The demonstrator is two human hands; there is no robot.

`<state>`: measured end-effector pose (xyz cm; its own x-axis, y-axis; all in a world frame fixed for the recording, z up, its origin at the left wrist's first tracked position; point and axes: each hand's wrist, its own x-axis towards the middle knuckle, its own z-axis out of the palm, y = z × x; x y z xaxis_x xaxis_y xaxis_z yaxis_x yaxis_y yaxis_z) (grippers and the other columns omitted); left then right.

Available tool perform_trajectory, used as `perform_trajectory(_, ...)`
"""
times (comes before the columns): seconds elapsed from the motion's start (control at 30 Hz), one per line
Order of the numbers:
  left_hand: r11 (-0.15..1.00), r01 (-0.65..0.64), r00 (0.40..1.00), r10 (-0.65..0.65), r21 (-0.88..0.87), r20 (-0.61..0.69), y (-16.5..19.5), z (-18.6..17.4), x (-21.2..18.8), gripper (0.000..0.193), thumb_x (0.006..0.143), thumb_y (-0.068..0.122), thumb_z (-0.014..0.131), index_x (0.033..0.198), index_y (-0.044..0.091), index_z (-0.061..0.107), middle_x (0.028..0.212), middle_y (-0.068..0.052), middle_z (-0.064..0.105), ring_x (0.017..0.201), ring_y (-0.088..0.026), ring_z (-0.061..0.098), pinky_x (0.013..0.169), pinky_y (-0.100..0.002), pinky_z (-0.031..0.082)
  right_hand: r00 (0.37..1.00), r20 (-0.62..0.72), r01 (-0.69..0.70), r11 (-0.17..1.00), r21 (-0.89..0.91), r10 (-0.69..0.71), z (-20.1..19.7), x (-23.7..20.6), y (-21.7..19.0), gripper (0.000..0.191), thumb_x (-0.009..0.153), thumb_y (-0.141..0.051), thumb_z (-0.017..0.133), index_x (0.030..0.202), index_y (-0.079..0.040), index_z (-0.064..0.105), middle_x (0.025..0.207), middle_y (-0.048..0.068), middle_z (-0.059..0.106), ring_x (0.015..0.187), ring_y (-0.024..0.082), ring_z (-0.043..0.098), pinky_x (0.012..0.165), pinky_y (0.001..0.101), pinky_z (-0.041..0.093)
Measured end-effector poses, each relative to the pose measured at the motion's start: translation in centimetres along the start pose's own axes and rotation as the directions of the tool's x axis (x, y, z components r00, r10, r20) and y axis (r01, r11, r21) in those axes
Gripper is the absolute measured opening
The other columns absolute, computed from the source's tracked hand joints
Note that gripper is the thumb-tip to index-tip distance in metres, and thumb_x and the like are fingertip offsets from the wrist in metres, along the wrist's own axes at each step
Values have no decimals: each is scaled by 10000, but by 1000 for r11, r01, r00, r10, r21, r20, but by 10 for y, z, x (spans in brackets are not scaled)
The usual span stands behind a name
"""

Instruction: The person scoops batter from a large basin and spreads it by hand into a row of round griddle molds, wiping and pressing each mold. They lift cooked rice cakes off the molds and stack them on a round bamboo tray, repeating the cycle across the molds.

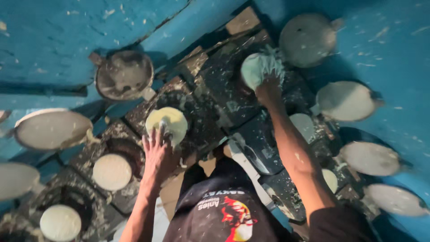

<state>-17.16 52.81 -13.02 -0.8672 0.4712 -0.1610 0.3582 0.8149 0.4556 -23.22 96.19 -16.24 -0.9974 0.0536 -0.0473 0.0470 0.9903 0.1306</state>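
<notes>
My left hand (157, 154) lies with its fingers spread on the near edge of a pale yellow round disc (166, 121), which sits on a dark, white-splattered work surface (215, 103). Farther off to the right, my right hand (268, 91) reaches out with its fingers closed on a pale, whitish-green wad (260, 67). The wad is blurred and looks crumpled along its right side. I cannot tell whether it is cloth or soft paste. My dark printed shirt (224, 210) fills the bottom centre.
Round pans coated in white paste ring the work surface: one at the upper left (124, 74), one at the left (51, 129), one at the top right (308, 38), several down the right (369, 157). Two white discs (112, 171) (60, 222) lie in dark round holes at the lower left. The surroundings are blue (53, 40).
</notes>
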Motion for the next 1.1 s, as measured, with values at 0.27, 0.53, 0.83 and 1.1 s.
perform_trajectory(0.27,987,-103,993,109,122,-36,14,-11,8,662,775,309,712,1359,22,591,1587,-277,341,1490,-466,273,1235,-707,109,949,314,-23,994,106,-11,8,26,-22,499,964,-369,535,1221,40,658,1432,304,511,1315,518,440,1116,648,294)
perform_trajectory(0.53,993,57,997,-51,105,-64,17,-19,17,428,829,322,683,1213,133,678,1502,-130,445,1505,-452,260,1176,-764,61,889,259,-395,919,16,378,6,33,28,458,961,-352,556,1207,20,657,1361,265,544,1240,464,486,1053,594,343)
perform_trajectory(0.83,992,-7,1000,10,128,-23,14,7,7,599,802,372,696,1277,19,603,1592,-226,333,1501,-434,241,1159,-753,78,901,138,-433,842,321,410,-8,8,57,412,957,-333,580,1192,-2,656,1281,220,581,1156,404,538,982,533,399)
perform_trajectory(1.1,991,-69,997,72,114,-21,13,12,0,672,704,270,757,1285,-9,567,1559,-288,331,1476,-459,281,1183,-633,223,755,334,-654,604,456,565,-33,8,129,373,954,-316,602,1178,-22,655,1210,181,614,1082,351,584,919,479,448)
